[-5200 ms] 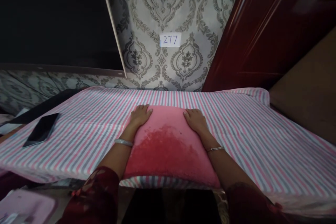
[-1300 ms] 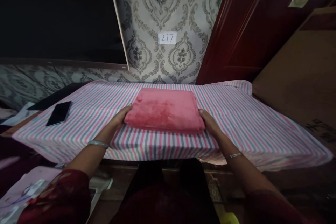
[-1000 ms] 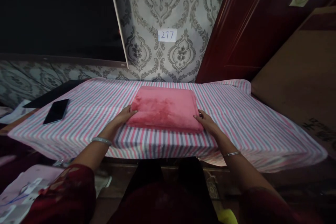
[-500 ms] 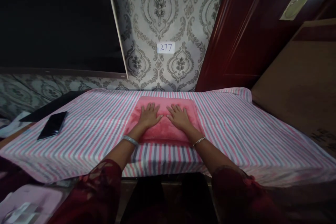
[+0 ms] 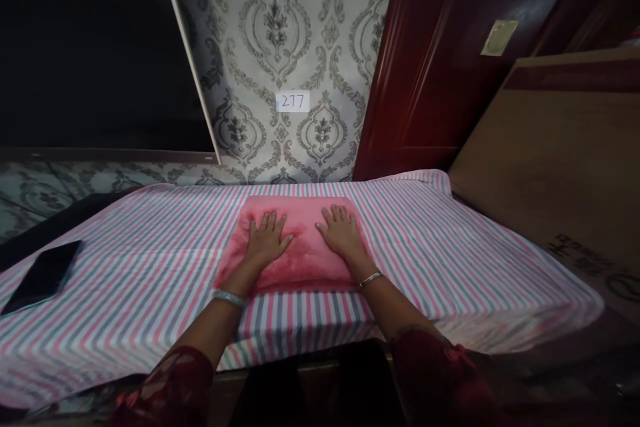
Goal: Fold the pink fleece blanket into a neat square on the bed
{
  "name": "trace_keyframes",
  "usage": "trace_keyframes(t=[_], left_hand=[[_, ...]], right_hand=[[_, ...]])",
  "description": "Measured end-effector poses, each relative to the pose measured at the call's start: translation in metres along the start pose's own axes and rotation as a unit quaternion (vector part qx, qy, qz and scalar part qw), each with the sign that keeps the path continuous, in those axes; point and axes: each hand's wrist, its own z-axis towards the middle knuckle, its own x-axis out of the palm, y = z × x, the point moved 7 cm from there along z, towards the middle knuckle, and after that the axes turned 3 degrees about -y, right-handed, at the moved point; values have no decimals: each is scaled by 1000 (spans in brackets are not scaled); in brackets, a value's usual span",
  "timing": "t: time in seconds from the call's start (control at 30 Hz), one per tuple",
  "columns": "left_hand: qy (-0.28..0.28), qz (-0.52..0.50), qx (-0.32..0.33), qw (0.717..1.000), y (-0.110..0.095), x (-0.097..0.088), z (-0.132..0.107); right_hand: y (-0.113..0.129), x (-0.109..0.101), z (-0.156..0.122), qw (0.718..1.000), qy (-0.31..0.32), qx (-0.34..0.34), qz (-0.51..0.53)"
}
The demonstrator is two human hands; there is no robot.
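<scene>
A pink plush cloth (image 5: 300,267), folded into a flat rectangle, lies near the front edge of the table. On its left part rests my left hand (image 5: 267,240), palm down with the fingers spread. My right hand (image 5: 344,232) lies flat on the right part, fingers spread too. Neither hand grips anything. Darker brushed patches show in the pile between and below the hands. What kind of plush piece it is, I cannot tell.
A striped tablecloth (image 5: 430,253) covers the table. A smartphone (image 5: 43,277) lies at the left. A cardboard box (image 5: 555,153) stands at the right, beside a dark red door (image 5: 425,60). A large black screen (image 5: 100,53) and a paper marked 277 (image 5: 293,101) are behind.
My hands have moved apart over the plush cloth, the left toward its left side and the right toward its right side. The camera view has turned somewhat to the right.
</scene>
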Motion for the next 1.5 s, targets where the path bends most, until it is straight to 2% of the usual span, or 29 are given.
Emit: trace_keyframes(t=[0.07,0.17,0.27,0.37,0.47,0.6,0.67,0.77,0.9,1.0,1.07,1.23,1.37,1.5], left_hand=[[-1,-8,-3,1000,1,0,0],[-7,-16,-6,1000,1,-1,-2],[2,-20,-11,1000,2,-3,-2],[48,-49,-17,998,6,-4,3],[64,-90,-13,994,14,-14,18],[35,-97,-28,994,31,-30,54],[24,-94,-41,994,37,-31,71],[13,-86,-54,995,41,-18,84],[-18,-68,-69,995,40,5,84],[-17,-59,-75,995,43,14,82],[-6,-56,-92,994,50,16,83],[17,-89,-182,979,73,14,84],[42,-122,-206,970,78,14,83],[49,-114,-216,968,77,11,80]], right_hand=[[-7,1,-1,999,-20,27,-4],[-6,4,-4,999,-33,31,-4],[-3,3,-5,999,-18,26,-3],[0,-5,-1,999,19,34,-2],[7,-20,12,998,41,36,-16],[19,-37,45,999,27,18,-21],[20,-33,62,999,36,22,-15],[17,-15,79,998,49,32,-13],[8,7,83,1000,11,25,-9],[-2,15,84,1000,5,30,5],[-12,17,88,999,23,43,15],[-36,20,97,996,43,72,21],[-43,22,98,996,41,80,25],[-40,19,96,996,37,81,30]])
